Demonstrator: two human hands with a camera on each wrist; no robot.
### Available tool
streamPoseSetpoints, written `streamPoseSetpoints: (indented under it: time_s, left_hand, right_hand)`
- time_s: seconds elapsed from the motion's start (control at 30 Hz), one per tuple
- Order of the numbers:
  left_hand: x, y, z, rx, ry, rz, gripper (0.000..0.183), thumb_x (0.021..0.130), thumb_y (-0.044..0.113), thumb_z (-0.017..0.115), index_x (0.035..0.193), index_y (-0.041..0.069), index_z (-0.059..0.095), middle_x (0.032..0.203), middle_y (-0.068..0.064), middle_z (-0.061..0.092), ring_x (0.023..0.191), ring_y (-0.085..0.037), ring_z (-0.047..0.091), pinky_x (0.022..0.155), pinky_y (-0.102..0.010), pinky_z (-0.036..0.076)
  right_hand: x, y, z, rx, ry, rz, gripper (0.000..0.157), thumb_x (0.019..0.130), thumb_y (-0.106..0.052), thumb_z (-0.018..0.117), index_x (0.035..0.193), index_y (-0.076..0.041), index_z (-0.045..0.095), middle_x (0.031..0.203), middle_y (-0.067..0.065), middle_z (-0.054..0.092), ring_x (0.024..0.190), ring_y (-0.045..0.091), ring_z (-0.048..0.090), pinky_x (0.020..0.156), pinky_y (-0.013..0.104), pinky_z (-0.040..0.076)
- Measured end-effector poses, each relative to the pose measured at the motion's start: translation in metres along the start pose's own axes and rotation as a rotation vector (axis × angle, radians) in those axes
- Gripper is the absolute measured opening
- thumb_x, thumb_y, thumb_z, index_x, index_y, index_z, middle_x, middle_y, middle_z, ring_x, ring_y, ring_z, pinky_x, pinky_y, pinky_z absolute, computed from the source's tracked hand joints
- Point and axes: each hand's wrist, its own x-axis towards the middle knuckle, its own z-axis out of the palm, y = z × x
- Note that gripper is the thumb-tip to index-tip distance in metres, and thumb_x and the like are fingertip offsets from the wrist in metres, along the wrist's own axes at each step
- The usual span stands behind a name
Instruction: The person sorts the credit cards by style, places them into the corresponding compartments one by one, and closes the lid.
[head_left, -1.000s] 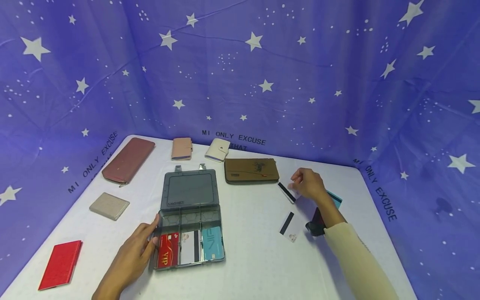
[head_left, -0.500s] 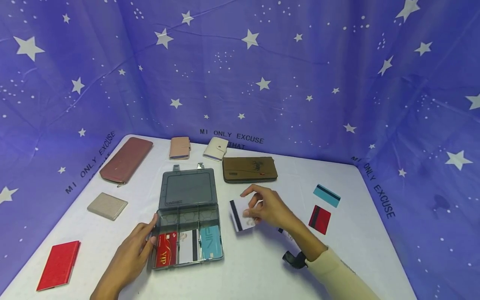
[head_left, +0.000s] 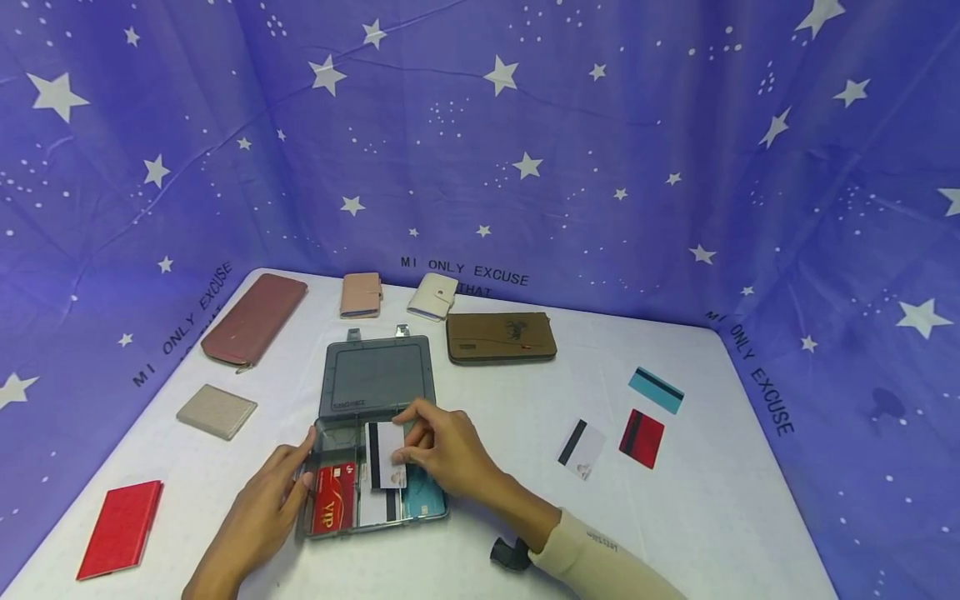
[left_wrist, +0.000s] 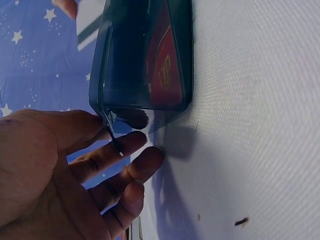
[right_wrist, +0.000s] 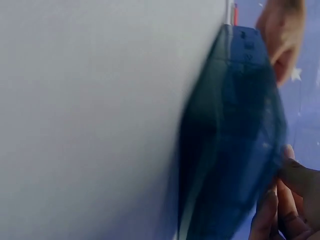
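A translucent grey plastic box (head_left: 336,439) with compartments lies with its lid (head_left: 378,375) raised toward the back. Its front compartments hold a red VIP card (head_left: 332,500), a white card (head_left: 377,508) and a blue card (head_left: 425,498). My left hand (head_left: 258,504) holds the box at its left side, the thumb at the rim in the left wrist view. Between thumb and fingers, my right hand (head_left: 450,450) pinches another white card (head_left: 387,442) with a black stripe. That card is over the box's middle column, overlapping the white card inside.
On the right lie a blue card (head_left: 656,389), a red card (head_left: 641,438) and a white card (head_left: 581,450). A brown wallet (head_left: 501,337), a dusty-red long wallet (head_left: 255,321) and small card holders line the back. A beige wallet (head_left: 217,411) and red holder (head_left: 120,529) lie left.
My right hand has picked a white card up from the right side of the table and carried it left to the box. The left hand has stayed at the box's side.
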Motion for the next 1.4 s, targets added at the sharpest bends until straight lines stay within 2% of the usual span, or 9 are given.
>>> streamPoseSetpoints:
  time_s: [0.13, 0.37, 0.53, 0.63, 0.77, 0.9, 1.03, 1.2, 1.4]
  left_hand:
    - [0.000, 0.000, 0.001, 0.005, 0.019, 0.018, 0.060, 0.095, 0.008, 0.064, 0.151, 0.012, 0.043, 0.114, 0.000, 0.061, 0.077, -0.001, 0.046, 0.069, -0.028, 0.040]
    - [0.000, -0.001, 0.001, 0.006, 0.015, 0.009, 0.060, 0.096, 0.009, 0.063, 0.152, 0.012, 0.042, 0.117, -0.001, 0.061, 0.079, -0.003, 0.047, 0.069, -0.029, 0.041]
    - [0.000, -0.001, -0.001, 0.007, 0.022, 0.003, 0.061, 0.096, 0.008, 0.063, 0.152, 0.013, 0.042, 0.117, -0.001, 0.061, 0.079, -0.003, 0.047, 0.069, -0.030, 0.042]
    - [-0.001, 0.000, -0.001, 0.008, 0.038, 0.018, 0.061, 0.095, 0.007, 0.064, 0.151, 0.012, 0.043, 0.114, -0.001, 0.061, 0.078, -0.002, 0.046, 0.070, -0.030, 0.042]
    - [-0.002, 0.000, 0.000, 0.004, 0.054, 0.041, 0.060, 0.094, 0.006, 0.065, 0.150, 0.011, 0.045, 0.112, 0.000, 0.061, 0.076, 0.000, 0.045, 0.069, -0.029, 0.042]
    - [-0.002, -0.001, 0.001, 0.003, 0.060, 0.048, 0.060, 0.094, 0.007, 0.065, 0.150, 0.011, 0.045, 0.113, 0.001, 0.062, 0.076, 0.000, 0.044, 0.068, -0.029, 0.042]
    - [-0.002, -0.001, 0.001, 0.002, 0.056, 0.040, 0.060, 0.094, 0.007, 0.066, 0.150, 0.012, 0.045, 0.113, 0.001, 0.062, 0.075, 0.000, 0.044, 0.067, -0.027, 0.040]
    - [-0.002, 0.000, 0.001, -0.006, 0.049, 0.033, 0.061, 0.093, 0.006, 0.066, 0.150, 0.011, 0.045, 0.112, 0.000, 0.062, 0.075, 0.000, 0.044, 0.067, -0.026, 0.040]
    - [-0.002, 0.000, 0.001, -0.003, 0.056, 0.043, 0.062, 0.092, 0.005, 0.067, 0.150, 0.011, 0.045, 0.111, 0.000, 0.062, 0.077, 0.000, 0.045, 0.068, -0.027, 0.040]
  right_hand:
    - [0.003, -0.002, 0.013, -0.153, 0.045, -0.068, 0.034, 0.079, -0.025, 0.083, 0.107, -0.017, 0.067, 0.079, -0.010, 0.071, 0.065, -0.004, 0.055, 0.058, 0.014, 0.045]
    - [0.000, -0.007, 0.021, -0.629, -0.010, -0.160, 0.020, 0.086, -0.043, 0.076, 0.096, -0.026, 0.074, 0.100, -0.009, 0.063, 0.089, 0.007, 0.047, 0.067, 0.016, 0.042]
    - [-0.003, -0.009, 0.021, -0.851, -0.098, -0.186, 0.040, 0.094, -0.060, 0.056, 0.099, -0.027, 0.079, 0.119, 0.000, 0.055, 0.104, 0.015, 0.044, 0.082, 0.029, 0.043]
    - [-0.006, -0.008, 0.018, -0.800, -0.140, -0.165, 0.044, 0.094, -0.063, 0.052, 0.108, -0.029, 0.077, 0.124, 0.000, 0.054, 0.108, 0.016, 0.044, 0.085, 0.032, 0.041]
    - [-0.012, -0.005, 0.003, -0.552, -0.166, -0.104, 0.042, 0.092, -0.061, 0.058, 0.122, -0.034, 0.069, 0.128, -0.006, 0.052, 0.114, 0.012, 0.043, 0.095, 0.037, 0.041]
    - [-0.022, 0.000, -0.025, -0.335, -0.168, -0.059, 0.046, 0.086, -0.053, 0.071, 0.128, -0.035, 0.065, 0.122, -0.010, 0.056, 0.115, 0.008, 0.043, 0.100, 0.042, 0.040]
    - [-0.034, 0.014, -0.061, -0.240, -0.226, -0.020, 0.052, 0.080, -0.040, 0.082, 0.128, -0.030, 0.065, 0.115, -0.007, 0.066, 0.110, 0.009, 0.053, 0.099, 0.041, 0.042]
    - [-0.055, 0.033, -0.110, -0.203, -0.347, 0.128, 0.058, 0.074, -0.025, 0.089, 0.126, -0.026, 0.065, 0.113, -0.005, 0.068, 0.106, 0.016, 0.061, 0.097, 0.043, 0.046]
    - [-0.085, 0.056, -0.159, -0.374, -0.361, 0.209, 0.061, 0.068, -0.021, 0.092, 0.122, -0.031, 0.066, 0.120, -0.010, 0.060, 0.111, 0.015, 0.051, 0.095, 0.040, 0.047]
